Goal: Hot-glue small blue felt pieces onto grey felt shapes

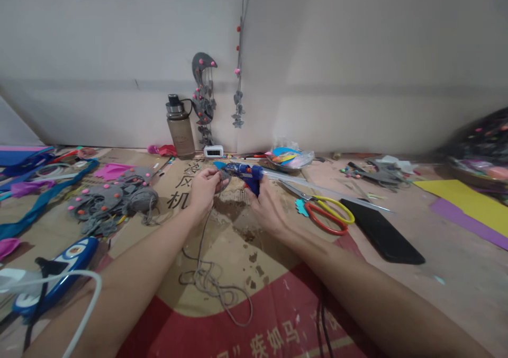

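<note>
Head view: blue plastic glue gun [254, 173], loosely looped grey cord [207, 278]

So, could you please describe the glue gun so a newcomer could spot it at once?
Find the printed cardboard on the table, then the right hand above it. The hot glue gun is in that hand, its tip toward the left hand. Unlike the scissors with red and yellow handles nearby, it is blue, with a long clear glue stick jutting from its back.
</note>
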{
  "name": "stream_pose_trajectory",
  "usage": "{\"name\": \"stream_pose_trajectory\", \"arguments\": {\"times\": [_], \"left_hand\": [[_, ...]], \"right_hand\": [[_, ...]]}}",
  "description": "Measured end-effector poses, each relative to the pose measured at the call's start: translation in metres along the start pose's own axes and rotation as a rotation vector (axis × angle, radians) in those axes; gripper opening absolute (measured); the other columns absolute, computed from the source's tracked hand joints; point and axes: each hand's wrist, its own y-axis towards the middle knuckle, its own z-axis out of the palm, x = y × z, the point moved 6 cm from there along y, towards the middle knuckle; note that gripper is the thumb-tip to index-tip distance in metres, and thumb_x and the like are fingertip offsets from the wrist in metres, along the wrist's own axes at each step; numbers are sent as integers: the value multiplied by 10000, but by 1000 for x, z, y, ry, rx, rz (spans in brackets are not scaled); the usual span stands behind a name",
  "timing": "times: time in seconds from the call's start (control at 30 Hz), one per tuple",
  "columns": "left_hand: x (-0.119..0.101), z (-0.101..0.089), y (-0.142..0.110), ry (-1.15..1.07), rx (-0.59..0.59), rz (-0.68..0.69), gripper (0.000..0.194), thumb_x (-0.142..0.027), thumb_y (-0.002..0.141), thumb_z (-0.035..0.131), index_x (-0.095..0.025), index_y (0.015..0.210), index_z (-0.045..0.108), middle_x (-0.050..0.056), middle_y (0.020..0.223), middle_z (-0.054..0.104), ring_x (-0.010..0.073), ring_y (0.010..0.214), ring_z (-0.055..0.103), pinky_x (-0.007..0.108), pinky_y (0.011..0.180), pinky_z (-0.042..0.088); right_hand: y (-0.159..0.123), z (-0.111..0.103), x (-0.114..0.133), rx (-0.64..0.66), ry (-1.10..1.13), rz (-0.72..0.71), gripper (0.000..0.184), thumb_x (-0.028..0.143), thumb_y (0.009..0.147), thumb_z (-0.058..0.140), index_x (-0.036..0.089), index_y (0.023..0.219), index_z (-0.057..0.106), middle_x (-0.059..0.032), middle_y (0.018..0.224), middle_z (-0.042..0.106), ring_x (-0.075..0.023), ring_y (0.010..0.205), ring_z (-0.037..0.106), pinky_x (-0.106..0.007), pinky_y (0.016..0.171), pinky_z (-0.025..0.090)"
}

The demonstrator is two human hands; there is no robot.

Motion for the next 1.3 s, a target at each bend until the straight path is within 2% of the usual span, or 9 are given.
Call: {"name": "stream_pose_trajectory", "arguments": {"times": [0.27, 0.43, 0.7, 1.3], "left_hand": [[-2, 2, -2, 13, 19, 3, 188, -191, 559, 743, -130, 650, 590, -35, 592, 578, 64, 559, 559, 257, 681, 550], [-3, 2, -2, 36, 16, 26, 186, -200, 562, 740, -130, 653, 594, -35, 589, 580, 65, 550, 547, 259, 665, 543], [-1, -1, 2, 39, 0, 39, 264, -273, 551, 761, -133, 699, 593, -16, 635, 605, 85, 566, 571, 271, 650, 545], [-4, -3, 3, 37, 44, 104, 245, -292, 606, 743, -145, 756, 617, 3, 685, 633, 111, 609, 606, 299, 676, 553]], "right_hand": [[-1, 3, -1, -9, -22, -1, 342, 298, 870, 431, 148, 1175, 475, -134, 1046, 623, -252, 983, 585, -384, 839, 473], [-2, 1, 0, -34, -45, 0, 340, 313, 876, 435, 151, 1171, 479, -150, 1091, 618, -262, 984, 593, -399, 852, 473], [-2, -2, -4, -62, -146, 23, 341, 313, 883, 417, 129, 1163, 482, -161, 1051, 629, -266, 909, 616, -391, 805, 480], [-1, -9, -3, -60, -101, 79, 360, 346, 886, 399, 121, 1151, 494, -174, 1033, 632, -272, 911, 616, -386, 805, 471]]}}
